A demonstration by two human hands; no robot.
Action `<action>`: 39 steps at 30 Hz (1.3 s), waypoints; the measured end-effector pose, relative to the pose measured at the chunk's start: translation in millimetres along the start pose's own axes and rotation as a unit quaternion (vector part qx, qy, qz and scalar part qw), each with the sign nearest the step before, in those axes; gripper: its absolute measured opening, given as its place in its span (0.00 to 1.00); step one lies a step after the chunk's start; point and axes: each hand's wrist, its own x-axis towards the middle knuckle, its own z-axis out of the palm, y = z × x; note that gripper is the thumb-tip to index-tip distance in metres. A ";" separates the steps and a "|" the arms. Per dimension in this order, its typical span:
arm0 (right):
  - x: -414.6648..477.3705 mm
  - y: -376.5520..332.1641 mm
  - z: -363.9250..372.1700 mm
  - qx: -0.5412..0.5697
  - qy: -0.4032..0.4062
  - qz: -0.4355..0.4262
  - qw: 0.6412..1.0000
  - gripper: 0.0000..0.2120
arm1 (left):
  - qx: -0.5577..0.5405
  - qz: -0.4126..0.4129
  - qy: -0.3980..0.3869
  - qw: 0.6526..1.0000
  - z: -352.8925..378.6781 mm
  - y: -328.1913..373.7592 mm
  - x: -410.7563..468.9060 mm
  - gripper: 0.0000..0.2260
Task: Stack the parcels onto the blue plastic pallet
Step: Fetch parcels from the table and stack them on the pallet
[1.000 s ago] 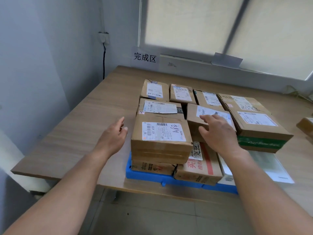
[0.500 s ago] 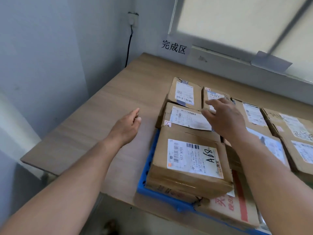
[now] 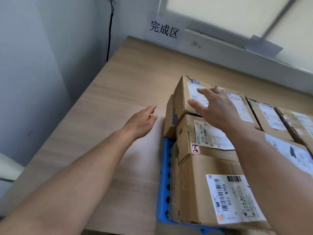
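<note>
A parcel handling room, some small shipping or warehouse corner.
Cardboard parcels (image 3: 203, 167) with barcode labels (image 3: 237, 199) sit close together on a blue pallet (image 3: 165, 184) on a wooden table (image 3: 110, 92); a paper sign (image 3: 163, 30) with printed Chinese characters is fixed to the grey wall (image 3: 42, 56) beside a window (image 3: 220, 11).

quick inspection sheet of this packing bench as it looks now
surface: light wooden tabletop, carries the pallet
job's things: labelled brown cardboard parcels stacked on blue plastic pallet
clutter: nothing seen
hands: left hand open beside the stack, holding nothing; right hand open, fingers spread over the far-left parcel
cables: black cable hangs down the grey wall
surroundings: white paper sign with printed characters; window behind
</note>
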 end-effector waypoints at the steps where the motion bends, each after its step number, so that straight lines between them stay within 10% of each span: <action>1: 2.3 -3.1 1.4 -0.011 -0.009 -0.001 1.000 0.32 | 0.001 0.006 -0.009 1.000 -0.4 1.2 7.9 0.21; 15: 23.0 -2.7 16.6 -0.065 -0.072 0.053 0.994 0.33 | -0.013 0.025 -0.183 0.983 39.2 -4.8 52.7 0.23; 39: 18.8 9.9 23.8 0.019 -0.121 0.082 0.989 0.40 | -0.212 -0.054 -0.129 0.967 37.4 32.8 161.0 0.33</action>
